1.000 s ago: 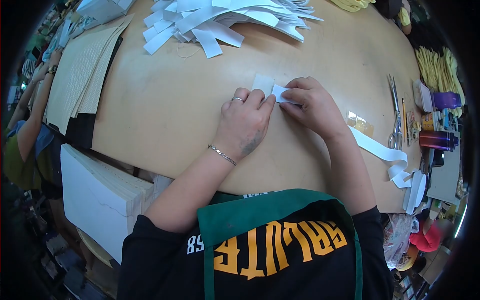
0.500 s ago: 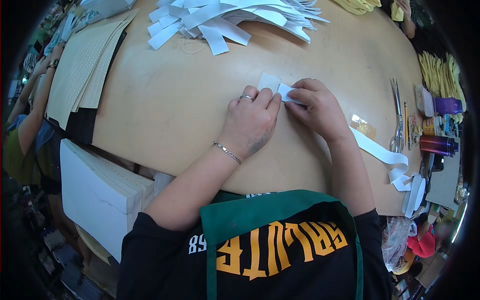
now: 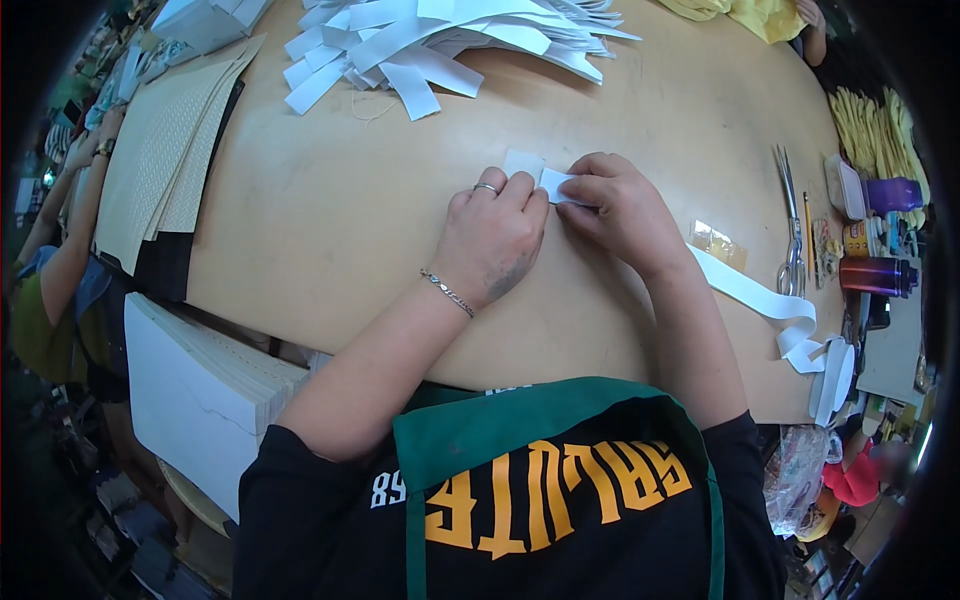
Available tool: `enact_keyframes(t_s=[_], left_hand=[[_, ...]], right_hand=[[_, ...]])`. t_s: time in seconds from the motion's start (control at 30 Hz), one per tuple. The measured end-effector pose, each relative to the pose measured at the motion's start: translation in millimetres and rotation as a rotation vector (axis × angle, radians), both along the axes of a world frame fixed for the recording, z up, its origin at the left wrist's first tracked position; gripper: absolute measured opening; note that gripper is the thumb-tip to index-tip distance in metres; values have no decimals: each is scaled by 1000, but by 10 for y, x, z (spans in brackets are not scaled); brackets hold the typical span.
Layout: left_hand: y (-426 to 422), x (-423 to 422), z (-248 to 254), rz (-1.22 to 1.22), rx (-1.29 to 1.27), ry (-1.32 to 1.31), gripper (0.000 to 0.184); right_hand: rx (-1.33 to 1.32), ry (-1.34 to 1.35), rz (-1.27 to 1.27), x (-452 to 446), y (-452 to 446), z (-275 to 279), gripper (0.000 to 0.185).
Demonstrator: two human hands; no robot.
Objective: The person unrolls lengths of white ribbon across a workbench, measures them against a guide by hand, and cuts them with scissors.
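Note:
My left hand [image 3: 497, 228], with a ring and a chain bracelet, has its fingers curled down on a pale rectangular piece [image 3: 524, 162] lying on the table. Right beside it, my right hand [image 3: 612, 210] pinches the end of a white strip [image 3: 556, 185] between thumb and fingers. That end meets the edge of the pale piece. To the right, a length of white strip [image 3: 745, 290] emerges from beneath my right forearm and curls toward a white roll [image 3: 832, 381] at the table edge. My left fingertips are partly hidden.
A heap of cut white strips [image 3: 430, 50] lies at the far side. Scissors [image 3: 791, 225], a pencil [image 3: 808, 240] and a clear plastic piece [image 3: 718, 244] are on the right. Textured sheets [image 3: 170, 150] and a stack of white boards [image 3: 200, 380] stand left. Co-workers' arms show at the edges.
Both hands keep nearly the same hold on the pale piece and the strip. The view has shifted slightly. At top right, a co-worker's hand and yellow cloth have moved.

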State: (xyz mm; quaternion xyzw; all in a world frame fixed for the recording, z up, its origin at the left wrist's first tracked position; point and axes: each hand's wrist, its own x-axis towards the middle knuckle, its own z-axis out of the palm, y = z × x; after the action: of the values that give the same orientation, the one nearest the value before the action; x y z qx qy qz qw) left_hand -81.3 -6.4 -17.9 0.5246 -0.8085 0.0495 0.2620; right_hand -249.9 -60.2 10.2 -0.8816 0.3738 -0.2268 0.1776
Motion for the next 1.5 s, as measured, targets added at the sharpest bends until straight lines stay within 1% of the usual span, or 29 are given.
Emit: enact_keyframes(t_s=[0.1, 0.2, 0.3, 0.4, 0.5, 0.6, 0.63, 0.67, 0.73, 0.8, 0.83, 0.93, 0.97, 1.07, 1.1, 1.2, 1.4, 1.47, 1.5], left_hand=[[-7, 7, -2, -11, 4, 4, 14], [0, -24, 20, -23, -49, 39, 17], [-37, 7, -74, -81, -174, -61, 23], [-23, 9, -17, -76, -113, -149, 26], [-7, -11, 127, -53, 27, -241, 27], [-24, -40, 213, -62, 127, -267, 27], [-28, -47, 236, -71, 131, -275, 27], [-30, -51, 258, -77, 135, -286, 27], [-38, -53, 265, -89, 125, -284, 25], [-55, -48, 239, -113, 97, -261, 22], [-60, -46, 257, -121, 96, -281, 24], [-81, -50, 310, -149, 91, -328, 28], [-87, -50, 316, -158, 88, -332, 28], [-115, -45, 312, -179, 84, -344, 28], [-123, -49, 313, -182, 83, -347, 27], [-142, -77, 356, -193, 110, -363, 22], [-228, -391, 556, -60, 271, -649, 20], [-284, -594, 445, -169, 37, -398, 22], [-281, -748, 427, -246, 66, -316, 28]], right_hand=[[3, 6, 13, 6, -2, 22, 10], [-11, 7, 16, 9, -9, 10, 10], [-9, 3, 11, 14, -11, 3, 8], [132, 28, -13, 3, -28, 17, 17], [248, -44, -105, -160, -17, 47, 31], [684, 43, -202, -662, -29, 399, 37], [787, -95, -155, -950, -54, 371, 34], [682, -126, -101, -1197, -56, 395, 33], [707, -306, -139, -1572, 18, 472, 29], [790, -339, -292, -1814, 85, 520, 25], [833, -359, -369, -1893, 118, 515, 23], [768, -167, -481, -1964, 140, 362, 19], [733, -50, -521, -1882, 168, 361, 11], [562, 13, -559, -1792, 211, 253, 11], [548, 77, -546, -1797, 190, 261, 16], [529, 127, -507, -1804, 158, 260, 16], [464, 181, -474, -1797, 139, 251, 14], [446, 168, -467, -1805, 141, 220, 14], [437, 162, -465, -1812, 145, 207, 13]])
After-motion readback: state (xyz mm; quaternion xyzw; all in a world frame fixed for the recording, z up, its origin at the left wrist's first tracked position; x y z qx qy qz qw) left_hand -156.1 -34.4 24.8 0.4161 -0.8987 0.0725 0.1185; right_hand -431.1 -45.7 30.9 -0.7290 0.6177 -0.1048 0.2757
